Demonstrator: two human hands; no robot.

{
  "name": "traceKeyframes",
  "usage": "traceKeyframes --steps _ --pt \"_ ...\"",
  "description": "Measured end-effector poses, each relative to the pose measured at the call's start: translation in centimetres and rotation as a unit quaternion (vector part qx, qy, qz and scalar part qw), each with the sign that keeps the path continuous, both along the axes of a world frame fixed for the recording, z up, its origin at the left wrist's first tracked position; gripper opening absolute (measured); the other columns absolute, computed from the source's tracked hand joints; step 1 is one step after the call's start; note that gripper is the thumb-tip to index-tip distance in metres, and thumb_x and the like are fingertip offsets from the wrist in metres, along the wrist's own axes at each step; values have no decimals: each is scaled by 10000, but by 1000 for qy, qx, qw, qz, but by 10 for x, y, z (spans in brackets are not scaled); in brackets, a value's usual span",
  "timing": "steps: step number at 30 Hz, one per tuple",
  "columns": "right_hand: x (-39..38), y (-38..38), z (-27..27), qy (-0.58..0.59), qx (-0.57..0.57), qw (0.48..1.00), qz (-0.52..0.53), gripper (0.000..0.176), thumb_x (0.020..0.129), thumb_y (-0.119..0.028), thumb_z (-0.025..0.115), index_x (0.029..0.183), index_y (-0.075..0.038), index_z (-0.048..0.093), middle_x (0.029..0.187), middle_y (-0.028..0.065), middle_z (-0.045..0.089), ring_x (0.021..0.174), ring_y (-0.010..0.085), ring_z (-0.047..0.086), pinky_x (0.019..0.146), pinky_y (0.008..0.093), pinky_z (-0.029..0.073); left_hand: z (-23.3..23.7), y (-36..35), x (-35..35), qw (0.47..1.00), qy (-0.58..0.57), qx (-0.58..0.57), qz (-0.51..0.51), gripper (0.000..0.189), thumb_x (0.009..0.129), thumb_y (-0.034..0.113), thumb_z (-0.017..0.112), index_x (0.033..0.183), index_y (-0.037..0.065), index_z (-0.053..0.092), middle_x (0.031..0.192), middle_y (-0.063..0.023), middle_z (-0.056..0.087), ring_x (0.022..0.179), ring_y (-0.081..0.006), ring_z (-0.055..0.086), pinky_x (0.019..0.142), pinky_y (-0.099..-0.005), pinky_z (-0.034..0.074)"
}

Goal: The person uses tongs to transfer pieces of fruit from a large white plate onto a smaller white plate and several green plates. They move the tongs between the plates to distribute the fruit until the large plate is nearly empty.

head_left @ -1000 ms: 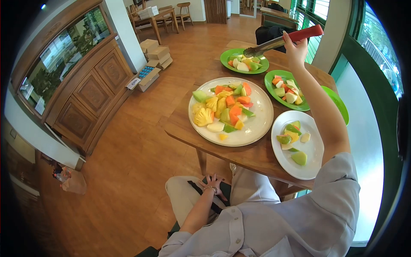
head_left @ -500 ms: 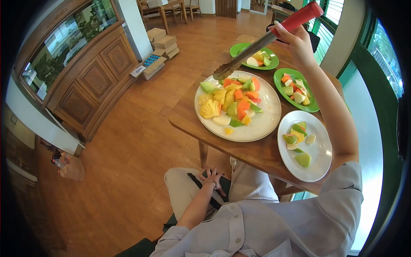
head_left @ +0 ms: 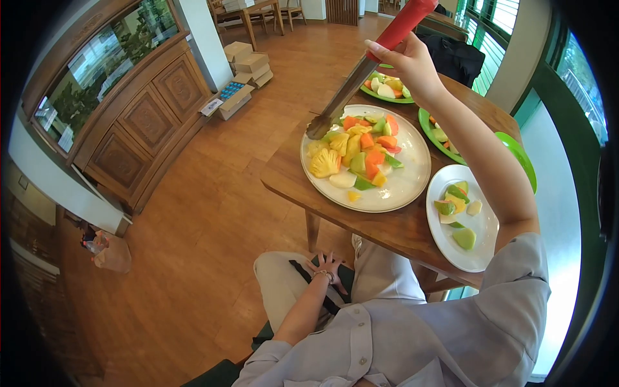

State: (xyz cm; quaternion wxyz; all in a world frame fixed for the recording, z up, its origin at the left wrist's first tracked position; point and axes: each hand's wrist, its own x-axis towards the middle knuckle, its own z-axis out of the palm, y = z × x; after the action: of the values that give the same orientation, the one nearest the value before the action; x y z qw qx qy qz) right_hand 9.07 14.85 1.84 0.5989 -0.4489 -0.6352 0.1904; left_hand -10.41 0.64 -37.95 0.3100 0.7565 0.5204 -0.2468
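Note:
My right hand (head_left: pixel 409 63) is closed around the red handle of metal tongs (head_left: pixel 351 92). The tongs slant down to the left, and their tips are at the far left rim of a large white plate (head_left: pixel 403 197). Cut fruit (head_left: pixel 361 153) is heaped on that plate: pineapple, orange chunks and green-skinned pieces. Whether the tips pinch a piece cannot be made out. Below my right forearm, a smaller white oval plate (head_left: pixel 474 258) carries several fruit pieces. My left hand (head_left: pixel 329 267) lies on my lap with fingers spread, holding nothing.
Green plates stand on the wooden table (head_left: pixel 290 177): a far one (head_left: pixel 394 100) with fruit, one partly behind my forearm (head_left: pixel 431 134), and another (head_left: pixel 521 158) at the right edge. A black bag (head_left: pixel 454 61) is behind. Cardboard boxes (head_left: pixel 250 63) sit on the floor.
My right hand and the tongs have moved left and the tips have come down to the plate's left rim. A green plate at the right has come into view. My left hand stays put.

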Motion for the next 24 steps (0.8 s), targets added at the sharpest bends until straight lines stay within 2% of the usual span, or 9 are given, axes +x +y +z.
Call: traceKeyframes --steps 6,12,18,21,24 --pt "6 7 -4 -7 22 999 -29 405 684 -285 657 882 11 464 773 86 567 680 120 569 567 231 486 14 0 2 1000 19 -12 1 1139 214 436 792 1227 332 281 1364 -1 14 1243 -304 -69 846 -697 14" --pt "5 4 -7 14 21 998 -56 379 689 -263 655 862 12 460 761 84 568 686 124 578 564 236 496 8 0 0 1000 4 -16 -1 1132 223 435 793 1226 330 279 1364 -1 8 1242 -308 -78 844 -698 1" --pt "24 -6 4 102 46 992 -58 312 711 -201 643 866 0 462 732 43 549 658 99 553 545 212 479 -6 -1 1 1000 -2 6 6 1133 207 428 793 1217 348 285 1367 -3 11 1242 -313 -67 846 -694 -9" --pt "52 -28 20 105 53 990 -78 283 762 -218 579 881 4 447 817 100 565 770 152 562 691 281 492 10 -1 0 1000 -1 -2 7 1127 199 425 792 1209 356 298 1367 -6 30 1243 -317 -57 849 -690 -12" --pt "78 -65 26 85 80 986 -122 238 774 -192 562 888 -16 449 859 131 581 810 178 568 711 294 479 8 -3 1 1000 -7 5 3 1100 181 455 781 1181 360 333 1358 -2 56 1236 -331 -64 847 -689 -13"
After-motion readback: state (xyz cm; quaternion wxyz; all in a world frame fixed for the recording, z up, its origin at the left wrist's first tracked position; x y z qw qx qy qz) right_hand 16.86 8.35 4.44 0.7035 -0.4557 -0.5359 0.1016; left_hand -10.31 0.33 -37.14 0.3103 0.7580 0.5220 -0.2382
